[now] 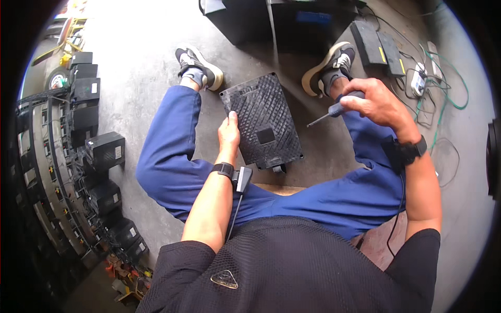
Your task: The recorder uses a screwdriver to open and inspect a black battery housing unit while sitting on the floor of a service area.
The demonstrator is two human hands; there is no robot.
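Between my legs a black rectangular case (271, 112) stands tilted, its ribbed face up, with a small smooth square on it and screw holes at its corners. My left hand (228, 135) grips its left edge, thumb on the ribbed face and the other fingers hidden behind. A short dark strap or handle (280, 168) shows at the case's near end. To the right of the case, my right hand (377, 103) is closed round the dark handle of a screwdriver (324, 118). Its thin shaft points left toward the case, and the tip is apart from it.
Several black boxes (104, 148) line the left side beside a metal rack (49, 156). A large black container (308, 26) stands beyond my feet. At the far right lie two dark flat boxes (368, 44), a white power strip (418, 82) and tangled green cables (462, 104).
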